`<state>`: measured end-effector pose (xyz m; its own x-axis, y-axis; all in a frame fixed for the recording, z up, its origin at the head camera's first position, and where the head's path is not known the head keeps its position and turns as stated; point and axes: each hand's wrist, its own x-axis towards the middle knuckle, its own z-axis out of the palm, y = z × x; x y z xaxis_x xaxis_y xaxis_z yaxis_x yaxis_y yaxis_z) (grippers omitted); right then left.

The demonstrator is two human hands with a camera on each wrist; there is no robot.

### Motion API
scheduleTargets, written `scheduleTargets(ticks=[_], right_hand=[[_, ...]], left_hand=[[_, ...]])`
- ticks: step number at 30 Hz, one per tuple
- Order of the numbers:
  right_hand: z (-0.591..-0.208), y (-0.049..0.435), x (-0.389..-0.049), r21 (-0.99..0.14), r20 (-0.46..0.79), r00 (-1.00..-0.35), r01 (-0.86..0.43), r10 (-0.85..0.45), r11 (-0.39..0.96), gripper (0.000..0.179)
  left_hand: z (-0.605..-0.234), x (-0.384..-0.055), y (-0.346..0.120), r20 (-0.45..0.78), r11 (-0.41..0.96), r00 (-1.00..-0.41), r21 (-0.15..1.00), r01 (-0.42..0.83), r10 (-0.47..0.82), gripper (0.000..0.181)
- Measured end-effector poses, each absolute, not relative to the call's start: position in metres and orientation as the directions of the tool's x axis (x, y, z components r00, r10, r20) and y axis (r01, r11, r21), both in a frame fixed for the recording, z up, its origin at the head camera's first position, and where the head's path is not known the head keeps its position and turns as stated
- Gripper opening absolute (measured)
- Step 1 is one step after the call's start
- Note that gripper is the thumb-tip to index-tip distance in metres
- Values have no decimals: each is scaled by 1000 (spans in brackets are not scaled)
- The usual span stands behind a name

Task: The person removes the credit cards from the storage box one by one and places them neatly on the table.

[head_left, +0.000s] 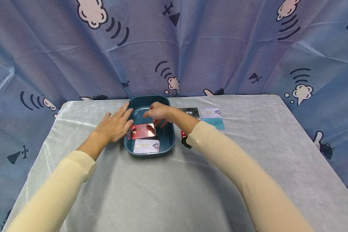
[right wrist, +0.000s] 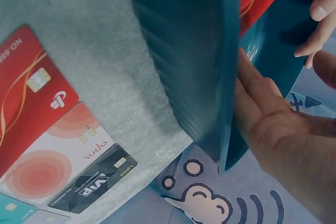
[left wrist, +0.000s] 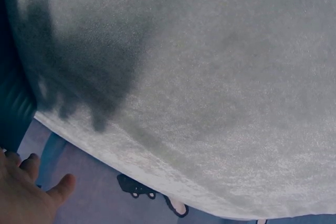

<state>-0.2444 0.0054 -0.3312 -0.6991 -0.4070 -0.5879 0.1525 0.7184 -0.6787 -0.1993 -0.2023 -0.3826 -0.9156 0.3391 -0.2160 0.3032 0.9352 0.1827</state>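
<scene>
A dark teal plastic bin (head_left: 149,155) stands on the table with a red card (head_left: 143,131) and a white VIP card (head_left: 146,146) inside, near its front. A dark card edge shows between them. My left hand (head_left: 116,124) lies at the bin's left rim, fingers extended over the edge. Reaching over the right rim, my right hand (head_left: 159,112) is inside the bin, its lower fingers pointing down close to the red card's right edge. I see nothing in its grasp. In the right wrist view, the bin wall hides the fingertips of the right hand (right wrist: 273,114).
Right of the bin, several cards lie on the grey cloth: a black VIP card (head_left: 192,112), a white VIP card (head_left: 210,112), a teal card (head_left: 216,123) and a red card (right wrist: 37,93), partly under my forearm. A patterned blue curtain (head_left: 226,48) hangs behind the table.
</scene>
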Motion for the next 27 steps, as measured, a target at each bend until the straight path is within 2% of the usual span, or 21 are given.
scheduleTargets(ticks=[9, 16, 22, 27], right_hand=[[-330, 4, -243, -686, -581, -706, 156, -406, 711, 46], [-326, 0, -240, -704, -537, -727, 106, -428, 702, 28], [-331, -6, -241, -646, -523, -745, 28, -415, 763, 36], [-330, -9, -237, -630, -532, -727, -3, -434, 776, 40]], left_hand=[[-383, -200, -203, -212, 938, -919, 177, 299, 333, 64], [-384, -199, -203, -211, 939, -920, 173, 297, 330, 64], [-384, -198, -203, -208, 941, -923, 172, 292, 325, 64], [-385, -198, -203, -206, 939, -922, 178, 295, 329, 64]])
